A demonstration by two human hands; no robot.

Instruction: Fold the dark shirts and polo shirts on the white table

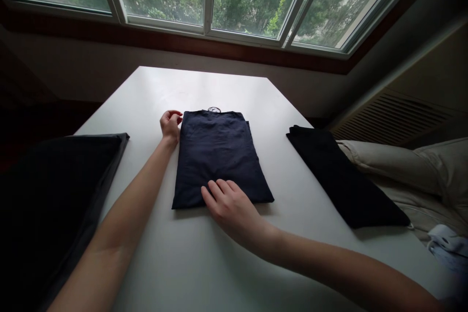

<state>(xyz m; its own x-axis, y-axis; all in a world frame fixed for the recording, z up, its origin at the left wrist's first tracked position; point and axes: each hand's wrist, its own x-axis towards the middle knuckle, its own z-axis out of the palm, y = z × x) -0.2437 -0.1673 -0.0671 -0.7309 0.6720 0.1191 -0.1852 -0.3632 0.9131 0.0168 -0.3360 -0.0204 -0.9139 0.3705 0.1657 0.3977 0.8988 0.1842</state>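
Note:
A folded navy garment [217, 156] lies flat on the white table [204, 90], with a small dark-and-white loop [214, 109] showing past its far edge. At its far left corner, my left hand [170, 126] has curled fingers, with the fingertips meeting the cloth's edge. My right hand [234, 209] rests at the near edge, its fingers laid slightly apart on top of the cloth. The right thumb's tip cannot be made out.
A large black cloth item [54, 195] covers the table's left side. Another folded black garment [343, 175] lies along the right edge, beside beige fabric [413, 165] and a pale blue-white bundle [448, 243]. Windows [248, 0] stand beyond the table, and a slatted vent [391, 117] is at right.

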